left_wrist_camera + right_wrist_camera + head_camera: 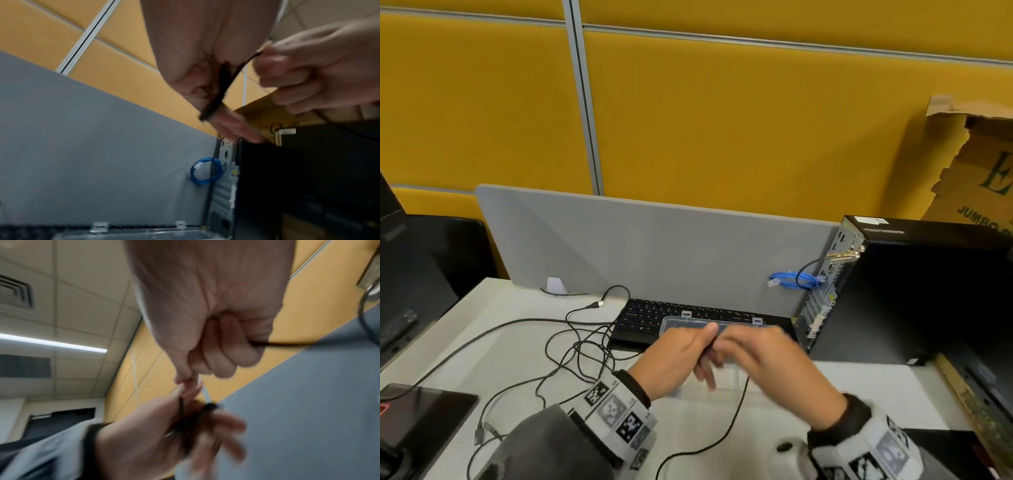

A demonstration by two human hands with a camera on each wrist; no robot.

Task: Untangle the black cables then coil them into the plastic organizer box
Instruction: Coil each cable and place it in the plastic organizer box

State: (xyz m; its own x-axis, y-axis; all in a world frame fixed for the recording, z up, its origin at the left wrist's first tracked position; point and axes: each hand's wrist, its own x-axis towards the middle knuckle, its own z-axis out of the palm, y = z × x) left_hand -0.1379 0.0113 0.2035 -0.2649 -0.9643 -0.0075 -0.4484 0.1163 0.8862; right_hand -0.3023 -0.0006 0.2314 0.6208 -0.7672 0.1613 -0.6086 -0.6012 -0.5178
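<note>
Both hands meet over the clear plastic organizer box [678, 320], which lies in front of the keyboard. My left hand [685, 356] holds a few turns of black cable [213, 99] wound round its fingers. My right hand [760, 353] is a fist and pinches the same cable [240, 68] close to the left. From the hands the cable's free length [734, 411] hangs down and trails across the desk toward me. A loose tangle of black cables [575, 349] lies on the desk at the left, with a USB plug [600, 304] at its far end. The wrist views are blurred.
A black keyboard [650, 317] sits behind the box against a grey divider [654, 246]. A black computer tower [928, 291] stands on the right with a blue cable [791, 279] coiled at its back. A black device [424, 418] lies at the front left.
</note>
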